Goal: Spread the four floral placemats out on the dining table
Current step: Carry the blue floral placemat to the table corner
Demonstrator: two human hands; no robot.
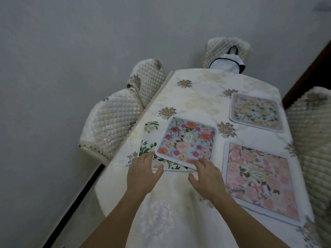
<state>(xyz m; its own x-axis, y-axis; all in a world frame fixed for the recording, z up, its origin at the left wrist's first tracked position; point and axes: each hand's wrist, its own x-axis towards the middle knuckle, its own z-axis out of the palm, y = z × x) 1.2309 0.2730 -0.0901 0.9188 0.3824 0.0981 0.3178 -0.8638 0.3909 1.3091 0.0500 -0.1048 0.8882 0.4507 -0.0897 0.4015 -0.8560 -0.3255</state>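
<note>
A blue placemat with red and pink flowers (186, 140) lies askew on top of a white placemat with green leaves (149, 136), at the table's left side. My left hand (143, 172) rests at their near left corner, fingers spread on the edges. My right hand (206, 176) pinches the near edge of the blue placemat between thumb and fingers. A large pink floral placemat (259, 178) lies flat at the near right. A pale placemat with peach flowers (257, 111) lies flat at the far right.
The dining table (197, 97) wears a cream cloth with gold flower prints. Quilted chair backs stand at the left (114, 120), far left (146, 77), far end (227, 49) and right (311, 126). A white bag with black trim (227, 63) sits at the far end.
</note>
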